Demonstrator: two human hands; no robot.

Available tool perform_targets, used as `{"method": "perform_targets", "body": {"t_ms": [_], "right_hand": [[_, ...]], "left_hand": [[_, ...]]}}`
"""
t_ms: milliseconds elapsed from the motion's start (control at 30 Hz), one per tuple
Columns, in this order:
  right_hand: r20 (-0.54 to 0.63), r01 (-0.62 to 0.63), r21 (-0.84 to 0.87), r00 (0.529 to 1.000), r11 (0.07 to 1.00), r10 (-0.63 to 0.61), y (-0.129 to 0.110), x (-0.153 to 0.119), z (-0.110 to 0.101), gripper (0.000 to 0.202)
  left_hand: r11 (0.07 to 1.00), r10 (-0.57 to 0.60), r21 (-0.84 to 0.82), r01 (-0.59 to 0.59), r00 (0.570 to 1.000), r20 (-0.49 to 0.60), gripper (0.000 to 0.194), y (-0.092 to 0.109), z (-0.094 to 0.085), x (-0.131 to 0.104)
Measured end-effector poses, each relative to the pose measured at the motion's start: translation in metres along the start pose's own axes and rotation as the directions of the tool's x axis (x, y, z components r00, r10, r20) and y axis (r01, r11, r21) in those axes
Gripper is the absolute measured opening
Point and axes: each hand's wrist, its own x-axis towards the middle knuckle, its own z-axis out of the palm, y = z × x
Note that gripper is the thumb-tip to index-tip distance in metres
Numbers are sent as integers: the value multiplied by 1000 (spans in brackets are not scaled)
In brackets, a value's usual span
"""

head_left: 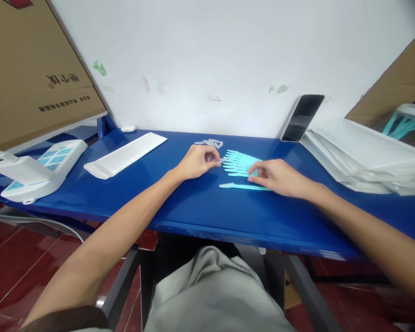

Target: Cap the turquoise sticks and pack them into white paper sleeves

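Observation:
My left hand [204, 160] is closed in a pinch on a small translucent cap [222, 160], at the left tips of a fan of turquoise eyebrow razors [240, 159]. Behind that hand lies a small pile of similar translucent caps [210, 143]. My right hand [275, 176] is at the near right side of the fan, thumb and forefinger closed about the handle of the nearest razor in it; its other fingers are curled and partly hidden. A single razor [238, 186] with a pale tip lies apart, closer to me, its right end under my right hand.
On the blue table [190, 207], a white sleeve [126, 154] lies left and a power strip [51, 166] with a plugged-in charger further left. A phone [302, 118] leans on the wall. Stacked white packets [370, 152] and a tub of turquoise razors [408, 122] stand right.

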Motion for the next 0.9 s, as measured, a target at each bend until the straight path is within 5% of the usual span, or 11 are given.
{"method": "perform_targets", "body": {"t_ms": [367, 900], "right_hand": [[36, -18, 5, 999, 1000, 17, 9, -2, -1, 32], [60, 11, -27, 998, 1000, -9, -7, -6, -10, 31]], "left_hand": [[998, 34, 44, -41, 988, 154, 18, 5, -2, -2], [994, -4, -110, 19, 990, 138, 20, 7, 2, -2]]}}
